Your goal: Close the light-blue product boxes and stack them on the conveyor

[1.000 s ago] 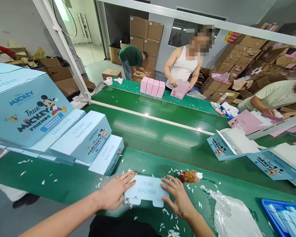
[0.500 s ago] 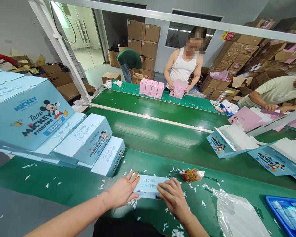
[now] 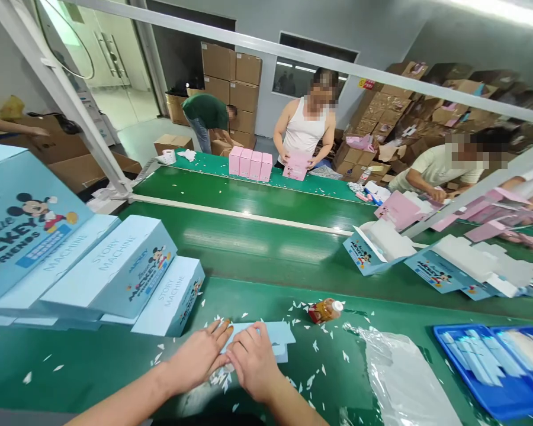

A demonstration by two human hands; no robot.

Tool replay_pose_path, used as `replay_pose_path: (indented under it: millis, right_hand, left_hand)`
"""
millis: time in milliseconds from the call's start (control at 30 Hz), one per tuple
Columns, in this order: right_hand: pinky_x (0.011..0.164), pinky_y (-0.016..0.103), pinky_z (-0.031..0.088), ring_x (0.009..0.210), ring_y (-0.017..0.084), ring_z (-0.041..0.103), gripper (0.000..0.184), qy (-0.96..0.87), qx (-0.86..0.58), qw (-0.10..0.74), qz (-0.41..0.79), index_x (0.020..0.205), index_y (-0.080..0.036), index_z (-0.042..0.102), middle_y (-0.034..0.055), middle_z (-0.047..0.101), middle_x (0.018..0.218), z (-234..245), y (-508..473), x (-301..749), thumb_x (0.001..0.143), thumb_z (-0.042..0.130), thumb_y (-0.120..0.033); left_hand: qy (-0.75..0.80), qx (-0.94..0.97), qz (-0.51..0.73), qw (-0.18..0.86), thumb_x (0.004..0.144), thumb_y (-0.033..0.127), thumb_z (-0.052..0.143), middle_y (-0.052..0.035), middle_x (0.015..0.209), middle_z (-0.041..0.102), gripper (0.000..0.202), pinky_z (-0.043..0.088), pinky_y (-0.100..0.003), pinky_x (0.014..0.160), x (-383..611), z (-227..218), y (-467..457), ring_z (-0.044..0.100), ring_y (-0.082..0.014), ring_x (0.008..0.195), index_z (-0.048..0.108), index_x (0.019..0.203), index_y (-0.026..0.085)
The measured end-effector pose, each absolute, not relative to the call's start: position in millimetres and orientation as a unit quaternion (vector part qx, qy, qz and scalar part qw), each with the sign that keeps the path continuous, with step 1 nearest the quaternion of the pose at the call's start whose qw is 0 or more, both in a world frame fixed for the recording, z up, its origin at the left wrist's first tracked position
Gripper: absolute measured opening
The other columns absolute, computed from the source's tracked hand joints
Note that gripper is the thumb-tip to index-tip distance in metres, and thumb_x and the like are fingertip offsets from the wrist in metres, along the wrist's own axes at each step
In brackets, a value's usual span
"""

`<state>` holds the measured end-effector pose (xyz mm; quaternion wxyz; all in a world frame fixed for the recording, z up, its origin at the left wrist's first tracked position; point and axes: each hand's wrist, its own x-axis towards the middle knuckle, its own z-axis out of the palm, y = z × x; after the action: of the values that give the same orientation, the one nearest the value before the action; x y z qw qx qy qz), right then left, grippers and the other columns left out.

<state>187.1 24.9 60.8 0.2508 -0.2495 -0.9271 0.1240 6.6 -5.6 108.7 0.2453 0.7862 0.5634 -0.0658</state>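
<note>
A light-blue cardboard box [image 3: 281, 336] lies in front of me on the green work surface, with a flap sticking out at its right end. My left hand [image 3: 201, 354] grips its left end, fingers across the top and thumb at the near side. Close beside it, my right hand [image 3: 254, 358] is closed over the box's near edge, its fingers bent; the hands hide much of the box. Scraps of white and blue paper surround both hands. Beyond the box, a bottle of amber liquid [image 3: 325, 310] lies on its side.
Stacked blue "Story Machine" boxes [image 3: 111, 260] stand at left. At right are a clear plastic bag [image 3: 408, 373] and blue trays [image 3: 493, 402] of light-blue pieces. Open blue boxes [image 3: 359, 260] sit on the green belt [image 3: 257, 236]. Co-workers handle pink boxes [image 3: 251, 164] across it.
My right hand has moved left along the box, from its right end to beside my left hand. The box's printed top is now covered or turned away. The view has swung right.
</note>
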Motion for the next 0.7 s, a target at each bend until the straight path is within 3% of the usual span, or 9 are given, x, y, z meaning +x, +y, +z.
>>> replay_pose_path:
  millis: [100, 200, 233, 300, 433, 500, 567, 633, 700]
  right_hand:
    - [0.09, 0.039, 0.031, 0.077, 0.015, 0.049, 0.013, -0.922, -0.25, 0.263, 0.133, 0.083, -0.018, 0.054, 0.0013, 0.061, 0.082, 64.6, 40.6, 188.6, 0.089, 0.043, -0.016]
    - [0.08, 0.033, 0.039, 0.072, 0.015, 0.05, 0.023, -0.892, -0.346, 0.251, 0.146, 0.085, -0.021, 0.06, 0.0011, 0.06, 0.074, 68.4, 72.9, 204.2, 0.086, 0.04, -0.01]
    - [0.076, 0.03, 0.041, 0.075, 0.016, 0.052, 0.029, -0.866, -0.411, 0.241, 0.154, 0.095, -0.021, 0.063, 0.0027, 0.061, 0.077, 68.8, 86.0, 214.0, 0.087, 0.038, -0.009]
    - [0.08, 0.029, 0.046, 0.089, 0.017, 0.056, 0.047, -0.84, -0.473, 0.196, 0.178, 0.125, -0.02, 0.056, 0.0076, 0.063, 0.096, 67.4, 110.9, 237.4, 0.087, 0.034, -0.005]
    - [0.102, 0.05, 0.042, 0.124, 0.032, 0.045, 0.046, -0.826, -0.536, 0.091, 0.147, 0.136, -0.01, 0.048, 0.0187, 0.049, 0.137, 63.7, 129.9, 278.6, 0.091, 0.038, -0.015]
    - [0.109, 0.062, 0.03, 0.138, 0.038, 0.027, 0.047, -0.841, -0.517, 0.06, 0.15, 0.139, -0.016, 0.046, 0.0123, 0.033, 0.152, 67.0, 119.7, 289.7, 0.093, 0.043, -0.026]
    - [0.112, 0.067, 0.022, 0.145, 0.037, 0.014, 0.052, -0.865, -0.467, 0.035, 0.181, 0.144, -0.026, 0.037, 0.0032, 0.02, 0.158, 72.6, 102.5, 295.6, 0.094, 0.044, -0.039]
    - [0.114, 0.064, 0.024, 0.146, 0.033, 0.013, 0.058, -0.887, -0.397, 0.024, 0.234, 0.147, -0.033, 0.028, -0.001, 0.018, 0.158, 76.4, 85.5, 299.0, 0.094, 0.043, -0.051]
    - [0.114, 0.061, 0.028, 0.145, 0.03, 0.018, 0.059, -0.905, -0.327, 0.008, 0.271, 0.146, -0.038, 0.03, -0.0026, 0.024, 0.157, 74.6, 73.3, 302.0, 0.092, 0.045, -0.056]
  left_hand:
    - [0.56, 0.79, -0.062, 0.243, 0.096, 0.049, 0.031, -0.0149, 0.146, 0.043, 0.056, 0.039, -0.048, 0.109, 3.8, 106.7, -4.0, 0.039, -0.0325, 0.136, 0.043, 0.141, 0.018]
    - [0.554, 0.8, -0.072, 0.218, 0.096, 0.051, 0.028, -0.015, 0.148, 0.041, 0.057, 0.036, -0.051, 0.11, 2.4, 103.5, -6.0, 0.041, -0.0334, 0.134, 0.038, 0.144, 0.021]
    - [0.551, 0.805, -0.07, 0.209, 0.097, 0.05, 0.028, -0.0149, 0.148, 0.041, 0.057, 0.035, -0.053, 0.11, 2.4, 102.7, -7.5, 0.041, -0.0335, 0.134, 0.033, 0.146, 0.023]
    - [0.54, 0.817, -0.063, 0.194, 0.097, 0.046, 0.03, -0.0141, 0.149, 0.039, 0.055, 0.035, -0.055, 0.108, 3.0, 100.8, -11.1, 0.041, -0.0343, 0.134, 0.024, 0.149, 0.029]
    - [0.532, 0.825, -0.062, 0.179, 0.097, 0.039, 0.034, -0.0151, 0.149, 0.037, 0.055, 0.037, -0.059, 0.104, 5.0, 95.5, -15.8, 0.037, -0.0385, 0.135, 0.018, 0.149, 0.037]
    - [0.535, 0.824, -0.064, 0.178, 0.096, 0.039, 0.036, -0.0158, 0.15, 0.036, 0.055, 0.037, -0.06, 0.104, 5.9, 92.7, -16.5, 0.036, -0.0402, 0.136, 0.019, 0.149, 0.038]
    - [0.539, 0.819, -0.069, 0.183, 0.097, 0.039, 0.036, -0.0163, 0.151, 0.033, 0.054, 0.037, -0.06, 0.104, 6.5, 90.3, -17.0, 0.034, -0.0415, 0.137, 0.021, 0.148, 0.039]
    - [0.541, 0.817, -0.069, 0.187, 0.097, 0.039, 0.037, -0.016, 0.153, 0.031, 0.054, 0.038, -0.059, 0.104, 6.6, 87.9, -17.8, 0.032, -0.0417, 0.137, 0.021, 0.148, 0.04]
    - [0.543, 0.817, -0.062, 0.186, 0.096, 0.038, 0.039, -0.0149, 0.153, 0.03, 0.054, 0.038, -0.058, 0.105, 6.2, 85.5, -19.0, 0.033, -0.0412, 0.137, 0.022, 0.147, 0.04]
